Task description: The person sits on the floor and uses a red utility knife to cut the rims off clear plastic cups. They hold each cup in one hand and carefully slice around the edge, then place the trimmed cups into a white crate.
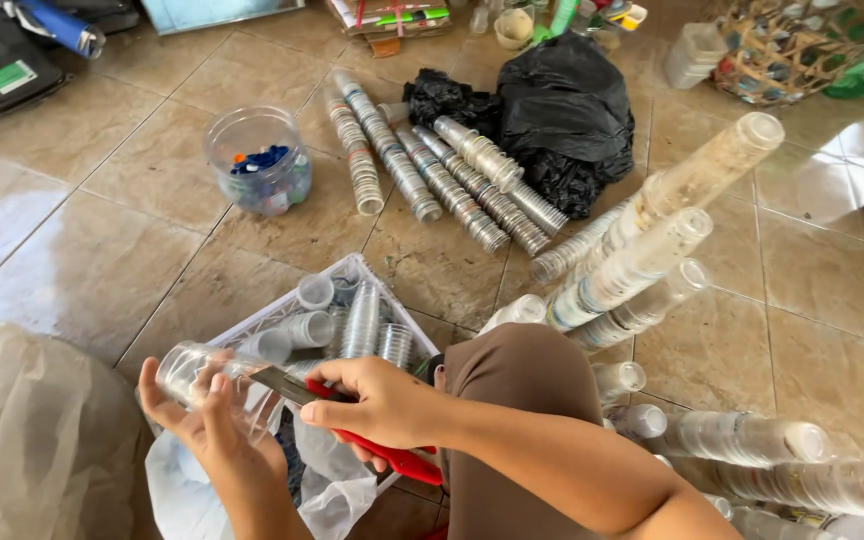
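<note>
My left hand [214,428] holds a clear plastic cup [192,372] on its side, low in the head view at the left. My right hand [377,402] grips a red-handled cutter [372,448] whose metal blade [282,384] rests against the cup's rim. Just beyond the hands sits a white plastic crate [352,266] with several clear cups in it. My knee in brown cloth [517,375] is to the right of the hands.
Long stacks of nested clear cups lie on the tiled floor [442,175], and more lean at the right [652,230]. A clear jar with coloured caps [260,160] stands at the left. Black bags [562,110] lie behind. A pale sack [37,440] is at lower left.
</note>
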